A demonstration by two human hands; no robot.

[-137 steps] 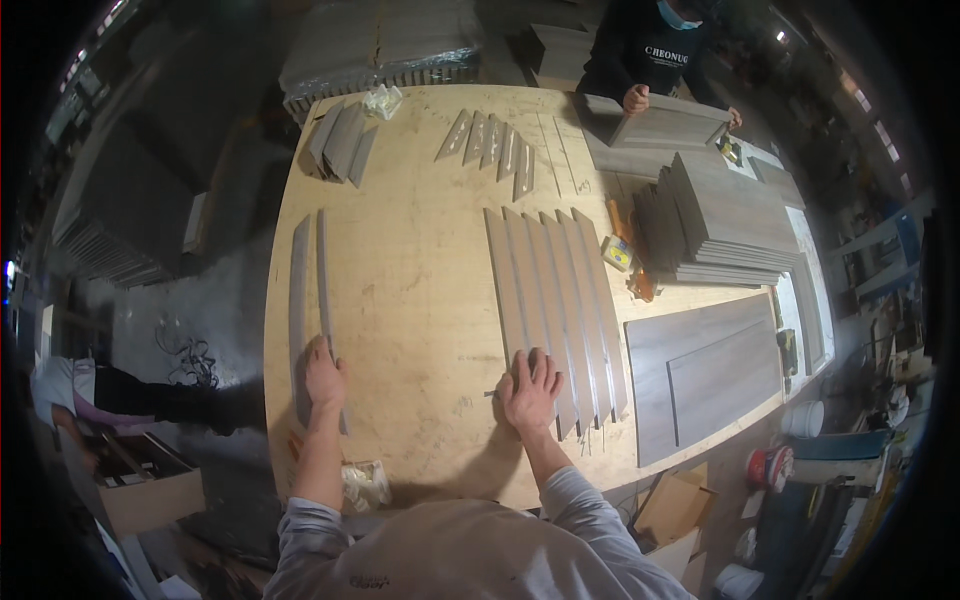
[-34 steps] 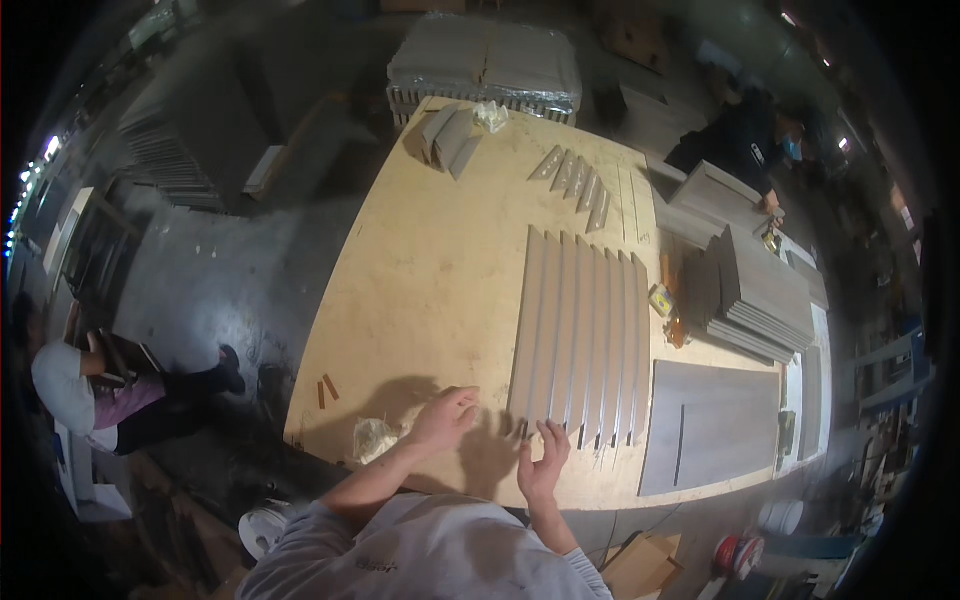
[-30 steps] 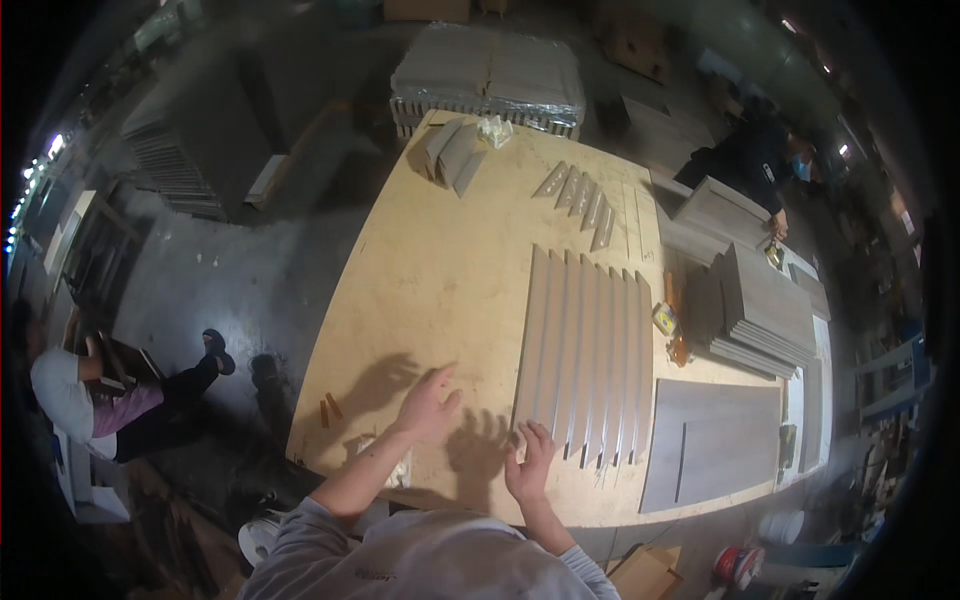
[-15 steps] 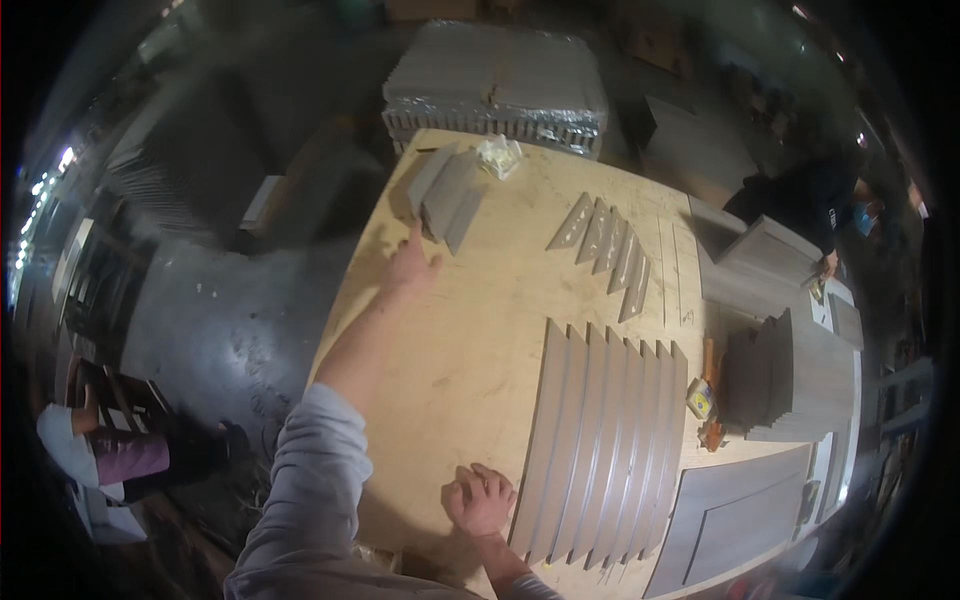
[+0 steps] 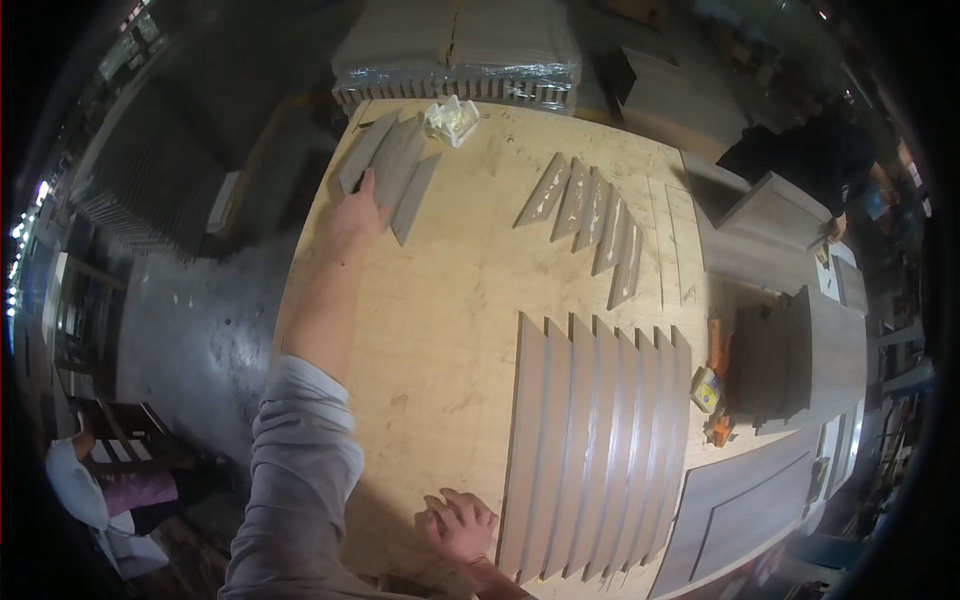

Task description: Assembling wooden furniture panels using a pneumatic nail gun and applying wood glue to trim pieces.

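Observation:
At the table's far left, my left hand point(image 5: 358, 212) is closed at the near end of a grey angled-end wooden strip point(image 5: 398, 155). Part of its grip is hidden. Another grey strip point(image 5: 366, 148) lies against the held one's left side, and a third strip point(image 5: 414, 200) is on its right. My right hand point(image 5: 462, 526) rests on the tabletop near the front edge, fingers loosely bent and apart, holding nothing. Just right of it lies a row of several long strips point(image 5: 560, 440) side by side. Farther back, shorter strips point(image 5: 590, 215) carry pale, glue-like streaks.
A white crumpled container point(image 5: 452, 122) stands near the table's point(image 5: 430, 330) far edge. To the right are an orange-handled tool point(image 5: 716, 345), a stack of grey panels point(image 5: 775, 360) and a flat panel point(image 5: 735, 520). A co-worker's hand point(image 5: 836, 228) touches a panel farther right. Wrapped stacks point(image 5: 460, 45) stand beyond.
My left hand has moved farther onto the grey strips, and a gap has opened beside the rightmost one. My right hand stays on the table. The view has shifted somewhat.

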